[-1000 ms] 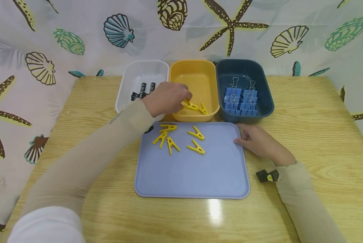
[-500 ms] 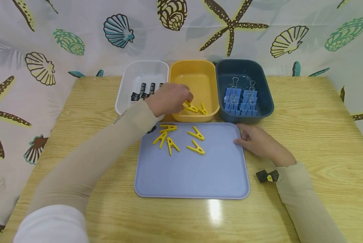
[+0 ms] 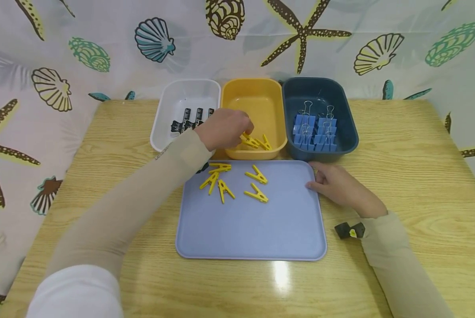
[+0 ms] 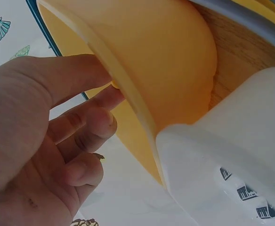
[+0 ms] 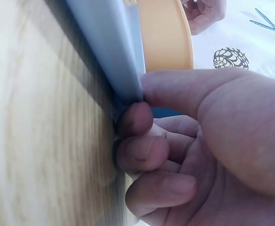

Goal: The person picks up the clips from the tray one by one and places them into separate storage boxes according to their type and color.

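Firstly, head view, left hand [image 3: 226,129]: over the near left part of the yellow bin [image 3: 253,97], fingertips drawn together at the yellow clothespins [image 3: 266,142] lying on its floor, at least two of which show.
Right hand [image 3: 336,183]: at the far right corner of the lilac tray [image 3: 253,234], thumb and forefinger on its rim.
Tray: flat on the wooden table [image 3: 412,185], just in front of the bins, with five loose clothespins [image 3: 226,190] on its far half, three grouped to the left and two nearer the middle.
White bin [image 3: 189,93]: left of the yellow one, black clips [image 3: 187,120] inside, partly covered by the left arm.
Dark blue bin [image 3: 342,104]: on the right, blue binder clips [image 3: 316,134] in two columns.
Left wrist view, pinch: thumb and forefinger closed on a sliver of yellow just inside the rim, apparently a clothespin, mostly hidden; the other fingers bend loosely.
Right wrist view, grip: thumb above the tray rim, forefinger below, clamped on it; remaining fingers curled beside the table.
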A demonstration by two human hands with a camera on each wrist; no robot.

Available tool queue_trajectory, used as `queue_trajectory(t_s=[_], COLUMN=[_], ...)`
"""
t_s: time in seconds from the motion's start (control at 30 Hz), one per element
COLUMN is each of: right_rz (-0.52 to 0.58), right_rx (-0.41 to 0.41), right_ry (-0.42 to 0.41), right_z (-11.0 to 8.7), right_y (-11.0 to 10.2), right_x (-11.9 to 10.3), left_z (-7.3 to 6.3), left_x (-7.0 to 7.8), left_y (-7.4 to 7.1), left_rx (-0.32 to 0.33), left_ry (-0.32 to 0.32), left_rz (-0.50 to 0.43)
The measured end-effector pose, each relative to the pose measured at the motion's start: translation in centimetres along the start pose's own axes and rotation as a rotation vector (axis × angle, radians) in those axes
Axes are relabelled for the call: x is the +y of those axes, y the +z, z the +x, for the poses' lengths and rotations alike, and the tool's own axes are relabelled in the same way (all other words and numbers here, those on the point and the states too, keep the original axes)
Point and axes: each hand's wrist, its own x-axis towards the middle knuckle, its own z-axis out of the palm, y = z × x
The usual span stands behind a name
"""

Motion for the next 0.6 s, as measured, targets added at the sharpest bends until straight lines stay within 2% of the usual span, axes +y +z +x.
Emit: queue_trajectory(t_s=[0.6], right_rz=[0.005], right_rx=[0.019], right_ry=[-0.030], right_z=[-0.14], right_y=[0.00], right_x=[0.12], left_z=[0.70], left_x=[-0.10], left_y=[0.49], left_rx=[-0.055], left_ry=[-0.012], left_rz=[-0.015])
